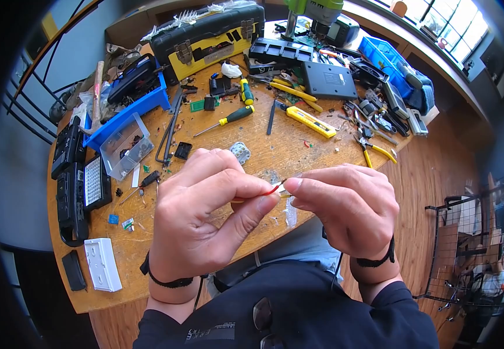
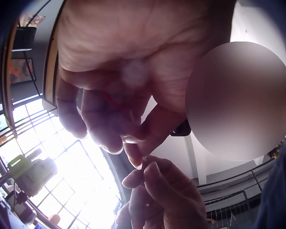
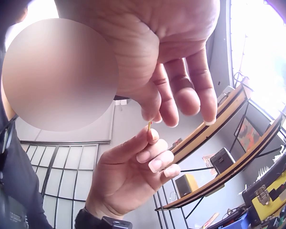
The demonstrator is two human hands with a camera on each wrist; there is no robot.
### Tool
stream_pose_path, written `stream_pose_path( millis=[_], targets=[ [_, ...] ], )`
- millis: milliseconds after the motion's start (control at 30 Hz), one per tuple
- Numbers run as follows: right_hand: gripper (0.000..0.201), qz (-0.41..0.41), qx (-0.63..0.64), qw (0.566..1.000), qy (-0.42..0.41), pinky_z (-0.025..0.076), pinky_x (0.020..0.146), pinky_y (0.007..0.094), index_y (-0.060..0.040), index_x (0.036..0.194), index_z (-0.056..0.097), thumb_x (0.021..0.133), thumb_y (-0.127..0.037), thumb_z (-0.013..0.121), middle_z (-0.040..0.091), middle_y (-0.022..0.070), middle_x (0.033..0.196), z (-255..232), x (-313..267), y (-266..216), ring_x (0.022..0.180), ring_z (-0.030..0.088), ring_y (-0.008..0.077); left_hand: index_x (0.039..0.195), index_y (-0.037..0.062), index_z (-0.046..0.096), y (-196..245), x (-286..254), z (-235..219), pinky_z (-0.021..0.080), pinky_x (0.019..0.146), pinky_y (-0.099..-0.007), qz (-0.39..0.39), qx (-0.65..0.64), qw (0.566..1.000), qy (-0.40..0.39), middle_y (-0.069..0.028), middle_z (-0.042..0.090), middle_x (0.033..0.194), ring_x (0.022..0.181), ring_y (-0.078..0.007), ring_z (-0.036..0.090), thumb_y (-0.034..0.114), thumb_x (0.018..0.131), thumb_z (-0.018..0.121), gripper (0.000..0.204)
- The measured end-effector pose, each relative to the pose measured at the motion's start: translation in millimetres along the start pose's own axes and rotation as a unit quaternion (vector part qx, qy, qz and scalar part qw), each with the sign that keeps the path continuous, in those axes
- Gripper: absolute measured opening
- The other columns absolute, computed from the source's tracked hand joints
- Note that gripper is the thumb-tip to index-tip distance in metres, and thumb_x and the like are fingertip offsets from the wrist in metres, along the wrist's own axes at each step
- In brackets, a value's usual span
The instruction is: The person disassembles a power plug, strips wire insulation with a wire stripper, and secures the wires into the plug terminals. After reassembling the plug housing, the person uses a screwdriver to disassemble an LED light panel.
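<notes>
In the head view my left hand [image 1: 196, 218] pinches a thin red wire [image 1: 272, 190] between thumb and forefinger, above the table's front edge. My right hand [image 1: 353, 209] meets it from the other side, its thumb and forefinger pinching the wire's end. A short piece of yellow wire [image 1: 287, 196] shows just below the red one. The right wrist view shows a thin yellowish strand [image 3: 149, 127] between the two sets of fingertips. Inside the left palm, the left wrist view catches a blurred red length of wire [image 2: 115, 104]. The fingers hide most of the wires.
The wooden table [image 1: 176, 131] carries a green-handled screwdriver [image 1: 237, 115], a yellow utility knife [image 1: 310, 121], yellow-handled pliers [image 1: 375, 152], a clear plastic box [image 1: 127, 145] and a white plastic case [image 1: 103, 264]. A yellow-black toolbox [image 1: 211, 43] stands at the back, a blue bin [image 1: 385, 64] at right.
</notes>
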State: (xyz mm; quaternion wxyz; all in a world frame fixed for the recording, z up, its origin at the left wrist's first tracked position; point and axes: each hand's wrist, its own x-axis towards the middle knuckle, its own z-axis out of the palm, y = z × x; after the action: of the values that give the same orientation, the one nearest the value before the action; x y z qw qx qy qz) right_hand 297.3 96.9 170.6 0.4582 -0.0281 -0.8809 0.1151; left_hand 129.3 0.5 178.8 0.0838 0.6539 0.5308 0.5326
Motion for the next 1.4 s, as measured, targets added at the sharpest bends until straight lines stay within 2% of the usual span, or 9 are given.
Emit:
stream_pose_path(
  millis=[333,400,433,533,667,733,967,1200,1400],
  targets=[
    [0.008,0.021,-0.007,1.000,0.000,0.044,0.047,0.0258,0.0012,0.079,0.060,0.074,-0.002,0.064,0.059,0.0073,0.071,1,2,-5,0.053,0.057,0.0170,0.073,-0.0006,0.065,-2,0,6,0.036,0.054,-0.0254,0.042,0.036,0.998,0.009,-0.0054,0.055,0.065,0.061,-0.0160,0.050,0.005,0.066,0.075,0.013],
    [0.007,0.177,0.118,0.977,-0.019,0.042,0.047,0.0243,0.0013,0.075,0.058,0.081,-0.001,0.058,0.056,0.0064,0.065,0,2,-11,0.051,0.054,0.0144,0.074,0.0000,0.066,-4,1,7,0.037,0.056,-0.0257,0.089,0.046,0.995,0.013,-0.0051,0.055,0.065,0.061,-0.0165,0.050,0.005,0.065,0.076,0.014],
    [0.007,0.177,0.118,0.977,-0.019,0.042,0.047,0.0243,0.0013,0.075,0.058,0.081,-0.001,0.058,0.056,0.0064,0.065,0,1,-11,0.051,0.054,0.0144,0.074,0.0000,0.066,-4,1,7,0.037,0.056,-0.0257,0.090,0.046,0.995,0.012,-0.0051,0.055,0.065,0.061,-0.0165,0.050,0.005,0.065,0.076,0.014],
    [0.015,0.347,0.272,0.895,0.068,0.042,0.052,0.0218,0.0028,0.076,0.058,0.088,-0.003,0.051,0.057,0.0063,0.062,-5,1,-11,0.057,0.054,0.0076,0.074,-0.0008,0.065,-5,0,5,0.037,0.058,-0.0257,0.094,0.045,0.994,0.014,-0.0055,0.055,0.066,0.062,-0.0160,0.049,0.004,0.066,0.076,0.014],
    [0.006,0.280,0.171,0.940,0.094,0.044,0.053,0.0223,0.0029,0.081,0.061,0.084,-0.002,0.059,0.060,0.0078,0.068,-7,-1,-7,0.058,0.058,0.0133,0.072,-0.0024,0.062,-6,-1,1,0.036,0.057,-0.0252,0.042,-0.004,0.999,0.025,-0.0064,0.056,0.067,0.062,-0.0150,0.048,0.007,0.070,0.074,0.015],
    [0.013,0.086,0.065,0.991,0.080,0.047,0.052,0.0245,0.0014,0.087,0.064,0.075,0.000,0.067,0.061,0.0078,0.074,-6,2,-2,0.061,0.060,0.0165,0.072,-0.0029,0.062,-6,-1,1,0.036,0.057,-0.0250,0.029,-0.009,0.999,0.020,-0.0067,0.056,0.067,0.062,-0.0147,0.048,0.007,0.071,0.074,0.016],
    [0.025,-0.023,-0.015,0.999,0.041,0.048,0.051,0.0256,-0.0020,0.091,0.068,0.066,-0.002,0.066,0.061,0.0075,0.078,0,-2,4,0.062,0.061,0.0174,0.072,-0.0022,0.062,-3,-1,3,0.035,0.056,-0.0254,0.022,-0.019,1.000,0.006,-0.0060,0.054,0.066,0.061,-0.0148,0.048,0.008,0.071,0.074,0.016],
    [0.019,0.018,-0.009,1.000,0.004,0.047,0.051,0.0260,0.0003,0.084,0.063,0.066,-0.001,0.067,0.060,0.0075,0.073,-4,1,-3,0.060,0.061,0.0163,0.075,0.0020,0.066,-5,0,5,0.035,0.056,-0.0268,0.080,0.037,0.996,0.009,-0.0037,0.054,0.066,0.060,-0.0161,0.047,0.007,0.067,0.075,0.013],
    [0.010,0.211,0.188,0.959,-0.024,0.044,0.050,0.0261,0.0011,0.078,0.058,0.075,0.000,0.067,0.056,0.0080,0.066,-6,-1,-14,0.056,0.058,0.0178,0.076,0.0029,0.066,-6,3,6,0.037,0.057,-0.0272,0.154,0.072,0.985,0.014,-0.0033,0.055,0.067,0.062,-0.0164,0.048,0.009,0.069,0.075,0.013]
  ],
)
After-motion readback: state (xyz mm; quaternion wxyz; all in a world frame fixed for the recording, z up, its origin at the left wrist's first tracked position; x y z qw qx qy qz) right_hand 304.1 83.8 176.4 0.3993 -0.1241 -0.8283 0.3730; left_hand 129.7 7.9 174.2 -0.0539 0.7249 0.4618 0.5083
